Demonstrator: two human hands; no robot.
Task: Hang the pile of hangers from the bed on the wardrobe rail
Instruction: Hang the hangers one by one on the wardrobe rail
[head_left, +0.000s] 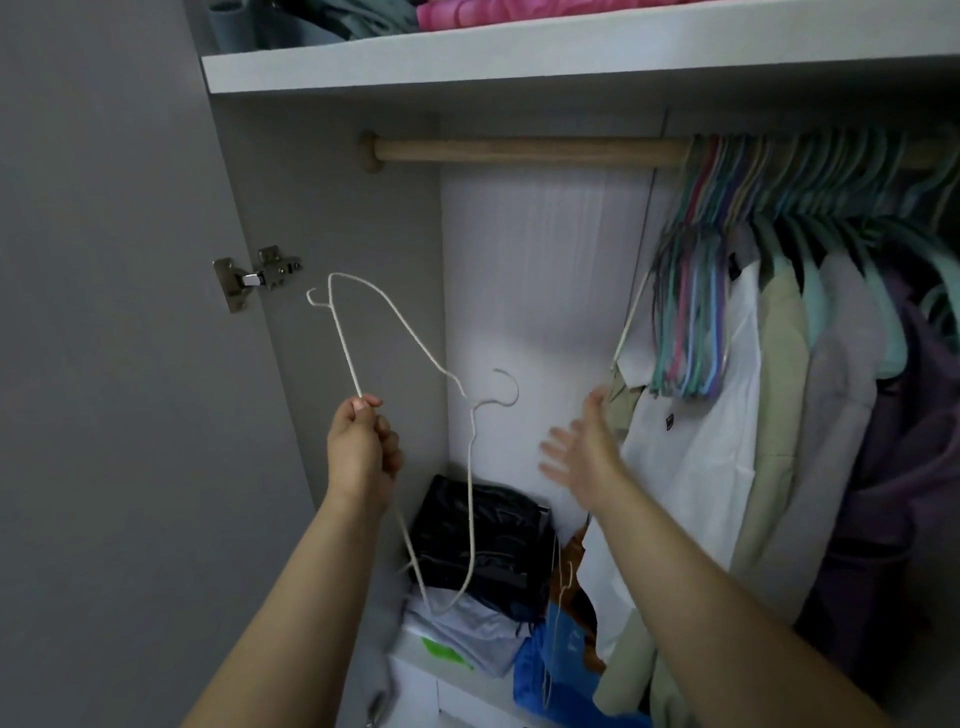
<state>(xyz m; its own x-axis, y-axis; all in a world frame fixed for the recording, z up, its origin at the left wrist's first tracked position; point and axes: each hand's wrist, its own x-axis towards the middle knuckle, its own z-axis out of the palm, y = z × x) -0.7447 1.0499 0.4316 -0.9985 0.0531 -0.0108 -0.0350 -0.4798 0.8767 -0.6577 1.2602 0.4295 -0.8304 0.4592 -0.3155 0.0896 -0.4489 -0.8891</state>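
My left hand (363, 447) grips the bottom bar of a thin white wire hanger (395, 317), held tilted with its hook (506, 387) pointing right, below the wooden wardrobe rail (519, 150). My right hand (587, 447) is open with fingers spread, just right of the hook and not touching it. A bunch of empty coloured hangers (691, 291) hangs on the rail at the right. Another white hanger (631, 317) hangs beside that bunch. The rail's left half is bare.
Shirts and jackets (779, 415) hang at the right. A black bag (478, 535), folded clothes and a blue bag (550, 670) lie on the wardrobe floor. A white shelf (519, 57) with folded fabrics runs above. The open door with its hinge (254, 275) stands left.
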